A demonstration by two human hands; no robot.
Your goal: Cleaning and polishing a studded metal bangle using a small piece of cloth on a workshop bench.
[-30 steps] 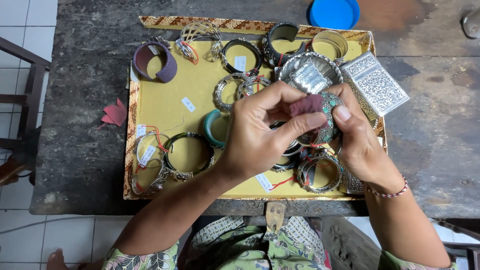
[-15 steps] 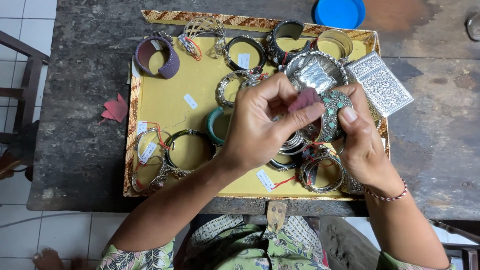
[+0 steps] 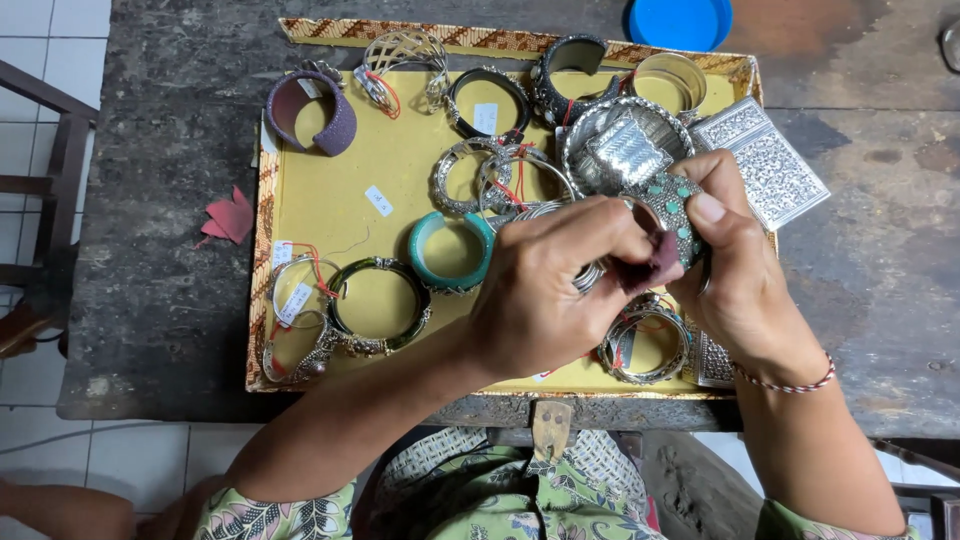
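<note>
Yellow tray (image 3: 330,225) with a brown patterned rim; teal bangle (image 3: 450,252); purple cuff (image 3: 312,112); silver cuff (image 3: 672,205) set with turquoise stones; blue lid (image 3: 680,20); dark grey worktop (image 3: 165,250).

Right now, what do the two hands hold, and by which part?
The right hand holds a silver bangle with turquoise stones by its band, thumb on the outer face. The left hand pinches a small dark red cloth against it.

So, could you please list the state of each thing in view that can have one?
Silver bangle with green stones: held up in right hand.
Maroon cloth: pinched in left hand, against the bangle.
Teal cuff: lying flat on the yellow tray.
Purple cuff: lying on the tray, its gap facing left.
Blue lid: lying on the table.
</note>
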